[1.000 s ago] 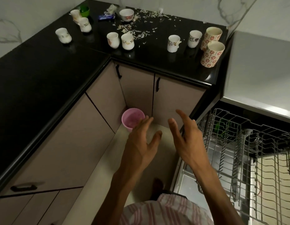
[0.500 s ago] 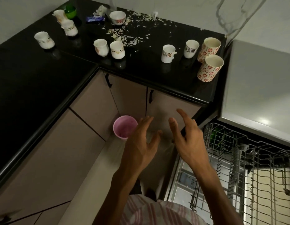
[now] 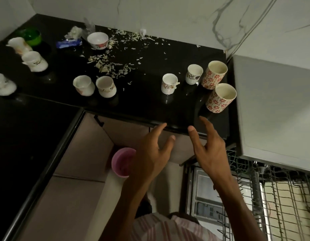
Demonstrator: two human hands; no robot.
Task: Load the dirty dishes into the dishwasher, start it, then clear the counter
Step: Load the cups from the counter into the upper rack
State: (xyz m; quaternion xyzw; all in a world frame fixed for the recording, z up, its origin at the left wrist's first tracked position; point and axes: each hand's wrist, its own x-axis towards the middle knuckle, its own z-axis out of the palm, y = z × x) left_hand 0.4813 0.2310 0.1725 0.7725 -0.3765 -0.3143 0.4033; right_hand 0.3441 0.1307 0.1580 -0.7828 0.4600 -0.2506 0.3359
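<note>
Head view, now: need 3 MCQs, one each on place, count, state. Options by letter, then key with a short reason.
1. Where is the pink cup?
A. On the black counter
B. Down on the floor in the cabinet corner
C. In the dishwasher rack

2. How many tall cups with a red flower pattern stand on the black counter?
A. One
B. Two
C. Four

3. What are the two hands holding?
A. Nothing
B. One cup each
C. A bowl between them

Key:
1 B: it sits below the counter edge, by the cabinet doors.
2 B: one red-patterned cup behind, another red-patterned cup nearer, both at the counter's right end.
3 A: the left hand and right hand have their fingers spread, empty, in front of the counter edge.
</note>
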